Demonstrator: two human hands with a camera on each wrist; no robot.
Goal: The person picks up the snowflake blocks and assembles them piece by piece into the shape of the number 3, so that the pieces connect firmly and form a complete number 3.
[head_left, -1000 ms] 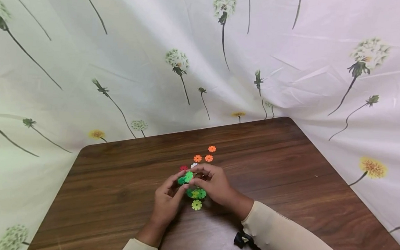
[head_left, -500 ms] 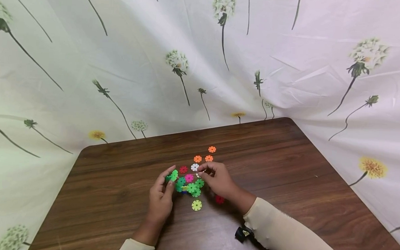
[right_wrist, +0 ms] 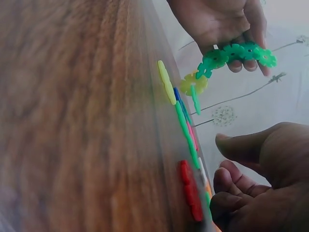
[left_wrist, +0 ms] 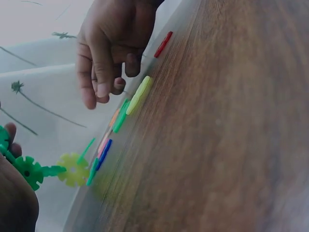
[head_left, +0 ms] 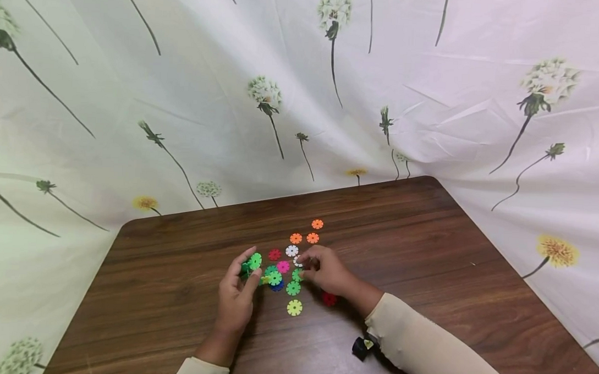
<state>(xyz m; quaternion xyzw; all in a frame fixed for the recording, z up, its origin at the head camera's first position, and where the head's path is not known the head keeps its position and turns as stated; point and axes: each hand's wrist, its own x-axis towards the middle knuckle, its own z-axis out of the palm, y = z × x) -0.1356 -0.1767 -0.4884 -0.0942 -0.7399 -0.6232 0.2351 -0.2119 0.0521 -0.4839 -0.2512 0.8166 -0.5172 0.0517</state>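
My left hand (head_left: pixel 235 301) holds up a chain of slotted plastic discs (right_wrist: pixel 234 51). Several green discs interlock along it, then a yellow disc (left_wrist: pixel 73 169) and a light green disc (head_left: pixel 274 278) at its end, tilted above the table. Over the loose discs hovers my right hand (head_left: pixel 329 273), fingers loosely bent, near a green disc (head_left: pixel 297 275) and a white disc (head_left: pixel 298 261) partly behind its fingertips. In the right wrist view nothing shows between this hand's thumb and fingers (right_wrist: pixel 231 181).
On the brown wooden table (head_left: pixel 177 293) lie orange discs (head_left: pixel 313 238), a pink disc (head_left: pixel 283 267), a blue disc (head_left: pixel 277 286), a lime disc (head_left: pixel 294 308) and a red disc (head_left: pixel 329 299). A dandelion-print cloth (head_left: pixel 208 96) hangs behind. A black strap (head_left: pixel 361 348) sits by the right sleeve.
Both hands began together at the green discs. The left hand has drawn left with the chain; the right hand has moved apart to the right, then slightly down over the loose discs.
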